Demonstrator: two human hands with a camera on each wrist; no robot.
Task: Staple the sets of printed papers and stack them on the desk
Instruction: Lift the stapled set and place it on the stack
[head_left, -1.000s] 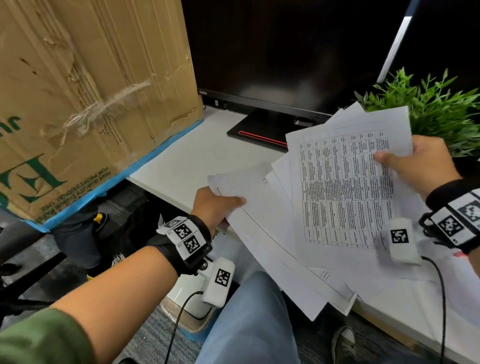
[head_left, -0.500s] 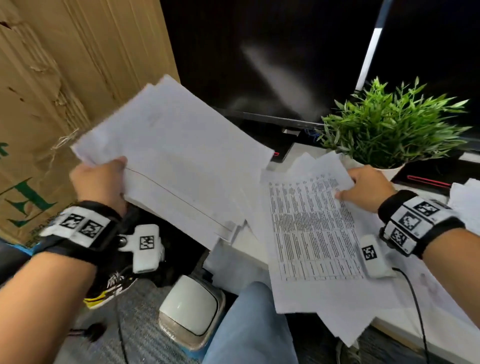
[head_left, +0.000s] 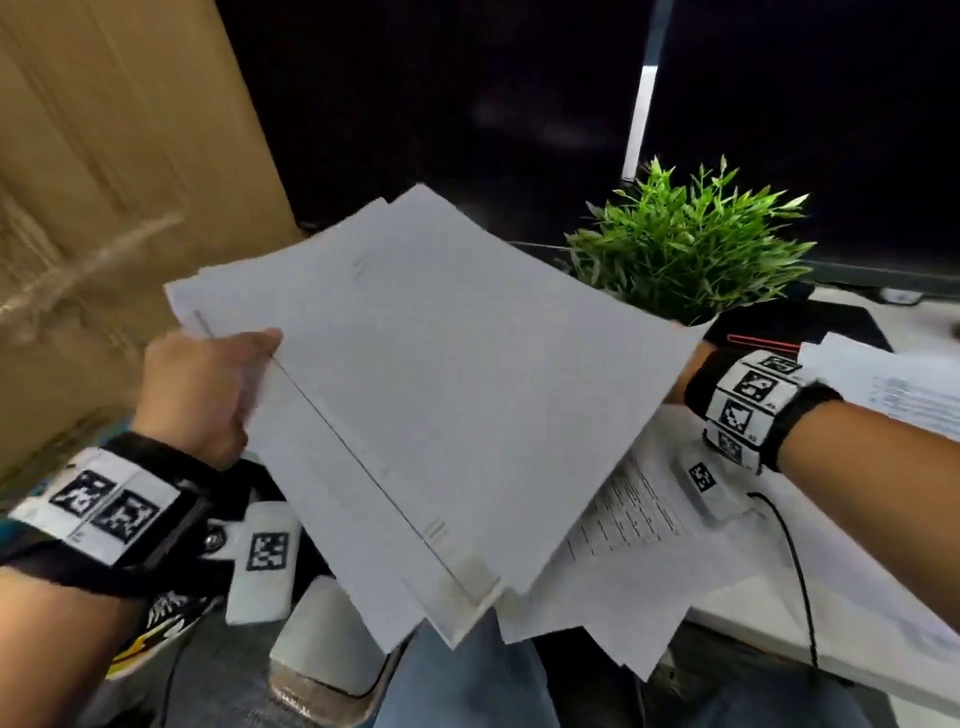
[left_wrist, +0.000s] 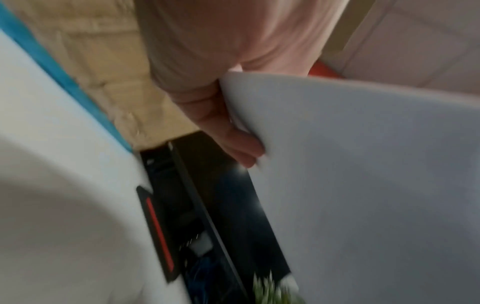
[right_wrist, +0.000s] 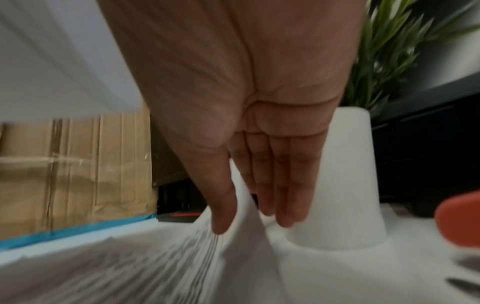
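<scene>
My left hand (head_left: 249, 374) grips the left edge of a thick bundle of white papers (head_left: 441, 389), blank side up, held in the air above my lap and the desk's front edge. From the left wrist the fingers (left_wrist: 233, 144) curl under the bundle (left_wrist: 363, 185). The bundle hides my right hand in the head view, where only its banded wrist (head_left: 748, 405) shows. In the right wrist view my right hand (right_wrist: 246, 222) pinches up a fold of a printed sheet (right_wrist: 155, 267) on the desk. Printed papers (head_left: 639, 519) lie fanned over the desk edge.
A green plant (head_left: 685, 260) in a white pot (right_wrist: 345, 174) stands just behind my right hand. A cardboard box (head_left: 104, 208) fills the left, and dark monitors (head_left: 441, 104) the back. More papers (head_left: 893, 384) lie far right. A blurred red-orange object (right_wrist: 459, 220) sits right of the pot.
My left hand lifted the bundle off the desk, then swung it right, over the printed papers and my right hand. The right hand stayed on the printed sheet.
</scene>
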